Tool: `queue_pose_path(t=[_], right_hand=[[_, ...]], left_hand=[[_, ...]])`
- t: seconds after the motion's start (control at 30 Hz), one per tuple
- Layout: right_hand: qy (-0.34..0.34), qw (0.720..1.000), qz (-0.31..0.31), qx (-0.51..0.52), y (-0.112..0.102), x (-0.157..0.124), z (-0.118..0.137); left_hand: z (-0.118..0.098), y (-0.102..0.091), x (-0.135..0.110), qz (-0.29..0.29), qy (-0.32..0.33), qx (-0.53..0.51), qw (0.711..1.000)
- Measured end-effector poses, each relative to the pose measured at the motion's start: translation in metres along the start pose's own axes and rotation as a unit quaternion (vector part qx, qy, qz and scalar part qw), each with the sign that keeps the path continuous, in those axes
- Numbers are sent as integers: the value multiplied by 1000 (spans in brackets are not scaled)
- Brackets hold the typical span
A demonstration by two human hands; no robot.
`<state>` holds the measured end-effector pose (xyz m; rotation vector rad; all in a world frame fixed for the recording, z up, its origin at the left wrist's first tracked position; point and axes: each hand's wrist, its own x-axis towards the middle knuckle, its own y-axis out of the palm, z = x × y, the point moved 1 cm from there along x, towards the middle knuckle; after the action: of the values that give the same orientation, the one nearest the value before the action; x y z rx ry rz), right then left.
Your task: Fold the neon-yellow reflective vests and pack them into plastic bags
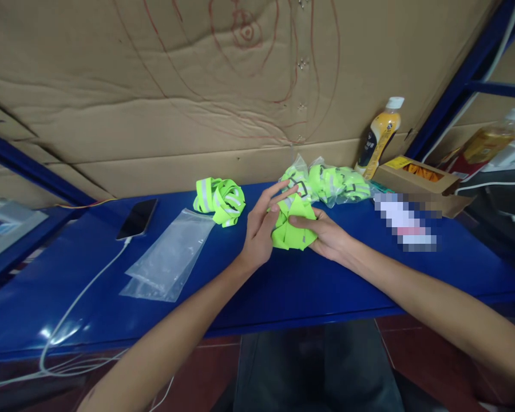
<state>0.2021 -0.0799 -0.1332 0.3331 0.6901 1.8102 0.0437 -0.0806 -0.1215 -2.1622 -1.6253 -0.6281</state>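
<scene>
Between my two hands, above the blue table [257, 303], is a folded neon-green reflective strap bundle [292, 232]. My right hand [326, 232] grips it from the right, thumb pressed on top. On its left side lies my left hand [260, 229], thumb against the fabric and the other fingers stretched out over its far edge. A second reflective strap bundle [220, 200], green with silver bands, rests loose to the left. Several more bundles in clear bags [341, 184] lie just behind my hands. Flat clear plastic bags [169, 252] are on the table at the left.
A phone [137, 219] with a white cable [88, 289] lies at the left. At the back right stand a yellow-and-black bottle [380, 137] and an open cardboard box [416, 177]. A cardboard sheet [175, 120] with red rings walls off the back. Another bottle [489, 140] stands farther right.
</scene>
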Motion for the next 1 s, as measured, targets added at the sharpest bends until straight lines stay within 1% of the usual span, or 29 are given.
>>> queue_pose_path(t=[0.07,0.1,0.13,0.17,0.23,0.27,0.3,0.4,0.5,0.57,0.63,0.7,0.73,0.8,0.9,1.0], right_hand=[[-23,999,-17,-14,1,-1,4],[-40,999,-25,-24,2,-1,6],[-58,997,-32,-34,2,-1,9],[-76,996,-40,-39,2,0,12],[-110,991,-62,-39,1,2,17],[-124,989,-76,-37,0,2,18],[-135,986,-88,-36,0,3,19],[-150,983,-97,-37,1,3,18],[-132,988,-67,-38,3,0,13],[-109,993,-25,-33,4,-2,10],[-88,995,31,-26,4,-4,10],[-76,994,76,-18,4,-4,11],[-72,994,87,-14,3,-5,12],[-64,994,90,-8,2,-4,14],[-54,995,88,-5,1,-4,15],[-58,994,95,-7,-2,-5,18]], left_hand=[[4,-6,4,20,5,16,1000],[6,-8,6,14,16,38,999],[7,-11,7,-5,30,68,997],[7,-12,7,-36,47,104,993],[6,-12,4,-109,86,188,972],[6,-10,2,-133,106,225,959],[6,-7,0,-138,123,255,949],[11,4,-6,-100,146,312,934],[16,10,-8,-84,162,341,922],[14,10,-8,-90,190,342,916],[8,7,-8,-85,221,330,914],[1,2,-7,-66,251,319,912],[-2,-1,-6,-52,261,314,911],[-5,-7,-3,-23,263,303,916],[-6,-15,4,20,228,263,937],[-9,-20,12,78,194,205,956]])
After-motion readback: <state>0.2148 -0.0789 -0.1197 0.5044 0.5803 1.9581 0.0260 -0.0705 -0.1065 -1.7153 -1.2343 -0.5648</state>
